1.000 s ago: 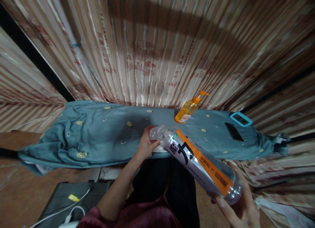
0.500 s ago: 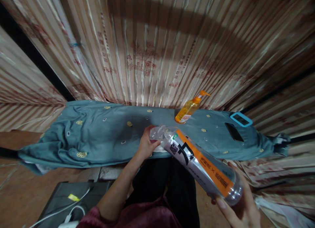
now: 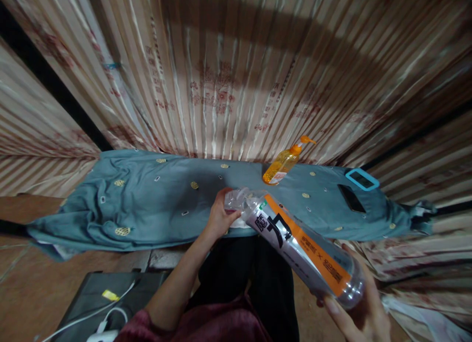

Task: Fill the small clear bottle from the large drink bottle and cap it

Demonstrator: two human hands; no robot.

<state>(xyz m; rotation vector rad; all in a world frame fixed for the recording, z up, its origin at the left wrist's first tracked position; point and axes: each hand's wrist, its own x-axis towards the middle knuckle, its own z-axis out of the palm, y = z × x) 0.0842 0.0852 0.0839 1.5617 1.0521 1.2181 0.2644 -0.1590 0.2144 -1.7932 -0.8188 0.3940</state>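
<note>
My right hand (image 3: 363, 312) grips a large clear plastic drink bottle (image 3: 295, 243) near its base. An orange and silver label with dark characters wraps the bottle. It lies tilted in the air, base low at the right, neck higher up toward the left. My left hand (image 3: 218, 219) is closed around a small clear cup (image 3: 232, 200), its fingers partly hidden behind it. The bottle's mouth is at the cup's opening; whether they touch I cannot tell. No flowing liquid is visible.
An orange pump bottle (image 3: 282, 166) stands on the teal patterned cloth (image 3: 155, 209). To its right lie a dark phone (image 3: 351, 198) and a blue-rimmed device (image 3: 362, 179). A dark case (image 3: 84, 302) with white cables is at lower left. Striped curtains (image 3: 221, 46) hang behind.
</note>
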